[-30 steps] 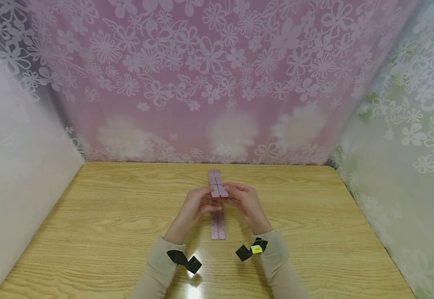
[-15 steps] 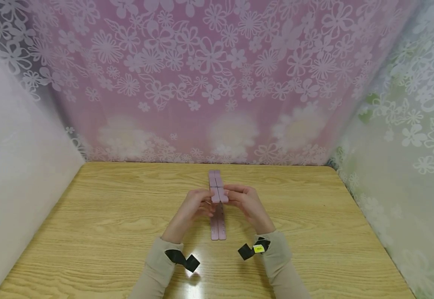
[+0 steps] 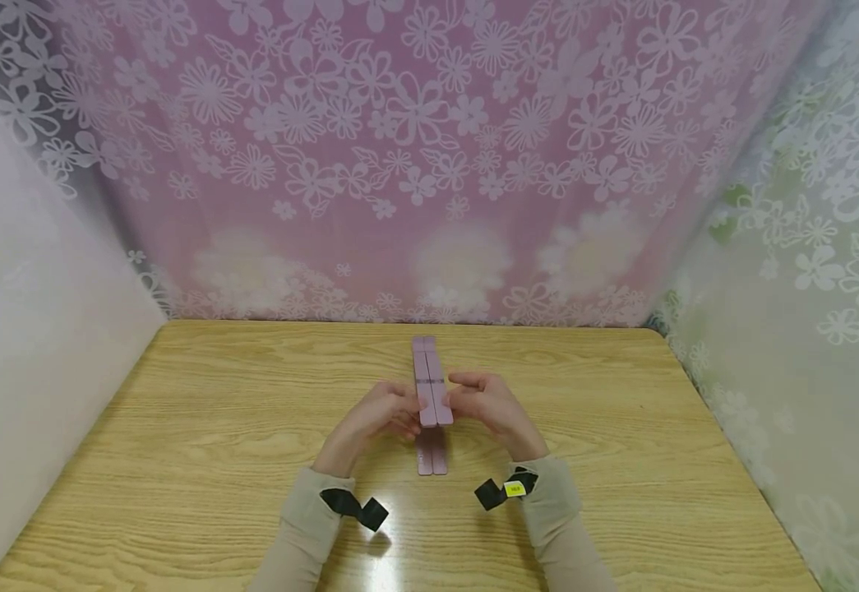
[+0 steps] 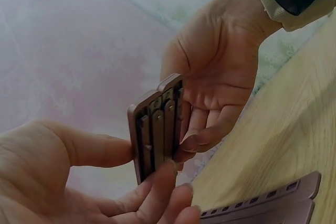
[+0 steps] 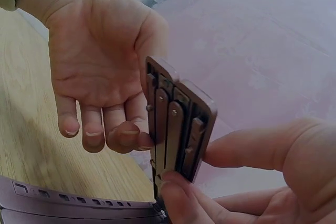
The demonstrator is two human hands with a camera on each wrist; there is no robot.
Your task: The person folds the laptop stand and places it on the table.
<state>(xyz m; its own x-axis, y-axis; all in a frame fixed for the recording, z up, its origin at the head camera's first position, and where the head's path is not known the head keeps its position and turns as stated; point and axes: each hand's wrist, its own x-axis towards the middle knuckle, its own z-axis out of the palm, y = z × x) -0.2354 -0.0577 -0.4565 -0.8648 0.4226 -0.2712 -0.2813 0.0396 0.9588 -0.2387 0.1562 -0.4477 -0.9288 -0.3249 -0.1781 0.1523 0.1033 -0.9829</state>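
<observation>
A pink folding laptop stand (image 3: 423, 362) made of two narrow strips side by side stands at the middle of the table. Its upper flap (image 4: 163, 124) is raised at the near end, above the slotted lower part (image 5: 79, 205). My left hand (image 3: 377, 411) pinches the flap's left edge between thumb and fingers. From the right, my right hand (image 3: 494, 409) pinches the opposite edge. Slim riveted struts (image 5: 168, 129) show on the flap's underside. The struts' lower ends are partly hidden by fingertips.
The wooden table (image 3: 214, 419) has its back edge against a pink flowered curtain (image 3: 414, 164). Pale curtains hang on both sides, the right curtain (image 3: 806, 329) flowered. Black wrist cameras are strapped over both beige sleeves (image 3: 318, 514).
The flap's near end has come down and toward me, covering more of the lower part. Both hands have moved nearer along with it, keeping their hold on the laptop stand.
</observation>
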